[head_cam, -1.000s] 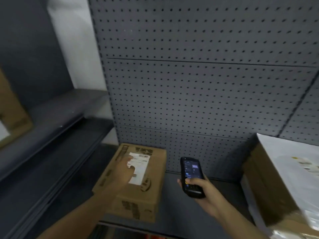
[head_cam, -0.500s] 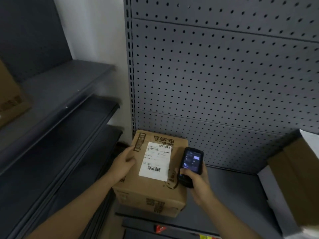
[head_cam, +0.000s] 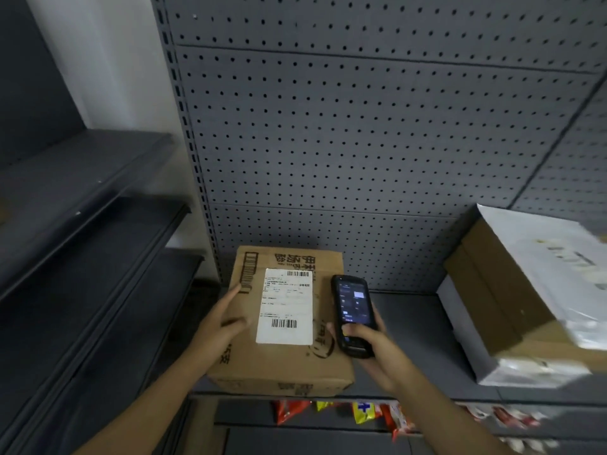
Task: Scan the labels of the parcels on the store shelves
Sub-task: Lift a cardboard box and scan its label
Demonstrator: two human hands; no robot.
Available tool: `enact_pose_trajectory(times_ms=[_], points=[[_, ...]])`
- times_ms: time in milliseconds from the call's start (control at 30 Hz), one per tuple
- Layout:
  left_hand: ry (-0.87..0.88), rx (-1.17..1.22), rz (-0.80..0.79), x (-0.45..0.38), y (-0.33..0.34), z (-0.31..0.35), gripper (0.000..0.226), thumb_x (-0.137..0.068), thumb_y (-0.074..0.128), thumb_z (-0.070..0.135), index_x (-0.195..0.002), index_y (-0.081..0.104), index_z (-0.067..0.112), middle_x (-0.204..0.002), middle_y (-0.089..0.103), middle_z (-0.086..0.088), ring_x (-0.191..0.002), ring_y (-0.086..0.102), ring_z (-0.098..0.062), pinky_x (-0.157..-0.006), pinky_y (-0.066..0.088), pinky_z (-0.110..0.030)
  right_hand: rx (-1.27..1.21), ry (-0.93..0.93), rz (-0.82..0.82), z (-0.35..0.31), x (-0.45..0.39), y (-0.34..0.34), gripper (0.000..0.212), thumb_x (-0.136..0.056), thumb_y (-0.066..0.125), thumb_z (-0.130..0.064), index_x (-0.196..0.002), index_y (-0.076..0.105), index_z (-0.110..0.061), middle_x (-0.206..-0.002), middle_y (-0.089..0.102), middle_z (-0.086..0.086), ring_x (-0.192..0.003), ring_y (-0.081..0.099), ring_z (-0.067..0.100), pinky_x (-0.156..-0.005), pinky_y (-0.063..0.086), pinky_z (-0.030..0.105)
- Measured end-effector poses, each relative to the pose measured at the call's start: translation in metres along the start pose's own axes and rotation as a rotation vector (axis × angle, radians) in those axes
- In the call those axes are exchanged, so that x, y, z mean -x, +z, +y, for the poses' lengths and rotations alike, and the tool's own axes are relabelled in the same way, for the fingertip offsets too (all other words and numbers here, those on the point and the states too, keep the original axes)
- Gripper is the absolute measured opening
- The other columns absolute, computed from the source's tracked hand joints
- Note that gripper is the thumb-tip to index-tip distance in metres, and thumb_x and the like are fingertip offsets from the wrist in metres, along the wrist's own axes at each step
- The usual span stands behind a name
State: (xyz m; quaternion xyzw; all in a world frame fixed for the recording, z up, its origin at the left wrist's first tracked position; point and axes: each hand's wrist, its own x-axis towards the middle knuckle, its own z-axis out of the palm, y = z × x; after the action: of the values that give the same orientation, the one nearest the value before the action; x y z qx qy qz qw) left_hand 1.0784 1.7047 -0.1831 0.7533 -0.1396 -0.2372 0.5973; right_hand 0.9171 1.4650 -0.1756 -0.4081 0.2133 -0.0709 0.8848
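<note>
Cardboard parcel (head_cam: pixel 279 323) on the shelf (head_cam: pixel 410 323), white label (head_cam: pixel 285 307) now fully uncovered and facing up. Left hand (head_cam: pixel 223 323) slid off the label, resting flat and relaxed along the parcel's left side. Scanner (head_cam: pixel 353 315) brought in close, just right of the label, grasped by right hand (head_cam: pixel 371 349). Probably ready to scan. Bigger parcel (head_cam: pixel 525 300) well off to the right.

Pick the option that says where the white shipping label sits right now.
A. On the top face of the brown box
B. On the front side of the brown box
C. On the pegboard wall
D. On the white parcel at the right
A: the white shipping label lies flat on the top face of the brown box, between the left hand and the handheld scanner.
</note>
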Motion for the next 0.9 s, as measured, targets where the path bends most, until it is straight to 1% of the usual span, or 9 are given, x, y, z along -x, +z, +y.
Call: enact_pose_trajectory(times_ms=[133, 200, 267, 367, 467, 567, 667, 733, 900], points=[[0.092, -0.011, -0.055, 0.034, 0.068, 0.004, 0.072, -0.092, 0.058, 0.001, -0.146, 0.033, 0.042, -0.147, 0.038, 0.01, -0.118, 0.049, -0.001, -0.091, 0.045, -0.022, 0.049, -0.041, 0.05, -0.027, 0.062, -0.059, 0.088, -0.06, 0.08, 0.01, -0.133, 0.053, -0.031, -0.127, 0.066, 0.014, -0.119, 0.058, 0.043, -0.091, 0.056, 0.047], [0.147, -0.052, -0.066, 0.053, 0.109, 0.0, 0.076, -0.09, 0.059, 0.0, -0.145, 0.032, 0.044, -0.153, 0.031, 0.011, -0.133, 0.04, -0.01, -0.107, 0.039, -0.033, 0.123, -0.059, 0.099, -0.039, 0.093, -0.093, 0.108, -0.049, 0.092, 0.002, -0.14, 0.047, -0.033, -0.129, 0.065, 0.013, -0.123, 0.056, 0.041, -0.102, 0.047, 0.054], [0.177, -0.072, -0.077, 0.073, 0.147, -0.008, 0.078, -0.09, 0.061, 0.001, -0.146, 0.03, 0.046, -0.156, 0.025, 0.014, -0.14, 0.031, -0.011, -0.115, 0.031, -0.04, 0.153, -0.079, 0.12, -0.046, 0.122, -0.125, 0.112, -0.047, 0.092, 0.001, -0.142, 0.044, -0.035, -0.13, 0.064, 0.012, -0.124, 0.055, 0.039, -0.105, 0.042, 0.058], [0.183, -0.048, -0.096, 0.098, 0.191, -0.021, 0.081, -0.088, 0.067, 0.01, -0.137, 0.031, 0.063, -0.156, 0.026, 0.015, -0.143, 0.029, -0.011, -0.116, 0.031, -0.048, 0.22, -0.086, 0.136, -0.057, 0.158, -0.159, 0.107, -0.049, 0.09, 0.005, -0.138, 0.048, -0.036, -0.127, 0.067, 0.01, -0.119, 0.06, 0.035, -0.101, 0.045, 0.06], [0.167, -0.038, -0.175, 0.11, 0.223, -0.032, 0.085, -0.077, 0.075, 0.038, -0.141, 0.025, 0.062, -0.155, 0.029, 0.013, -0.142, 0.034, -0.016, -0.113, 0.033, -0.054, 0.305, -0.07, 0.22, -0.061, 0.181, -0.182, 0.114, -0.038, 0.093, -0.003, -0.139, 0.047, -0.031, -0.12, 0.071, 0.006, -0.114, 0.063, 0.031, -0.095, 0.051, 0.056], [0.137, -0.129, -0.141, 0.116, 0.248, -0.034, 0.079, -0.087, 0.069, 0.03, -0.134, 0.016, 0.065, -0.159, 0.011, 0.016, -0.147, 0.016, -0.012, -0.12, 0.02, -0.05, 0.322, -0.046, 0.228, -0.065, 0.185, -0.201, 0.124, -0.024, 0.098, -0.009, -0.135, 0.048, -0.03, -0.115, 0.072, 0.008, -0.109, 0.065, 0.033, -0.086, 0.057, 0.049], [0.122, -0.164, -0.144, 0.11, 0.259, -0.035, 0.074, -0.09, 0.064, 0.032, -0.138, 0.014, 0.059, -0.16, 0.002, 0.019, -0.148, 0.01, -0.011, -0.121, 0.017, -0.049, 0.313, -0.069, 0.232, -0.072, 0.183, -0.205, 0.092, -0.055, 0.086, 0.011, -0.13, 0.051, -0.03, -0.11, 0.073, 0.011, -0.101, 0.068, 0.034, -0.08, 0.057, 0.047], [0.09, -0.184, -0.176, 0.11, 0.265, -0.032, 0.077, -0.091, 0.06, 0.035, -0.148, 0.01, 0.05, -0.159, -0.006, 0.021, -0.148, 0.006, -0.011, -0.121, 0.016, -0.049, 0.31, -0.076, 0.234, -0.074, 0.183, -0.206, 0.076, -0.068, 0.072, 0.019, -0.119, 0.054, -0.035, -0.101, 0.074, 0.006, -0.091, 0.07, 0.025, -0.074, 0.058, 0.042], [0.07, -0.263, -0.218, 0.121, 0.266, -0.034, 0.081, -0.095, 0.055, 0.039, -0.15, -0.004, 0.048, -0.158, -0.017, 0.02, -0.148, -0.002, -0.013, -0.122, 0.014, -0.046, 0.338, -0.079, 0.255, -0.069, 0.192, -0.198, 0.084, -0.07, 0.073, 0.015, -0.133, 0.049, -0.036, -0.117, 0.07, 0.006, -0.109, 0.065, 0.027, -0.087, 0.055, 0.045]])
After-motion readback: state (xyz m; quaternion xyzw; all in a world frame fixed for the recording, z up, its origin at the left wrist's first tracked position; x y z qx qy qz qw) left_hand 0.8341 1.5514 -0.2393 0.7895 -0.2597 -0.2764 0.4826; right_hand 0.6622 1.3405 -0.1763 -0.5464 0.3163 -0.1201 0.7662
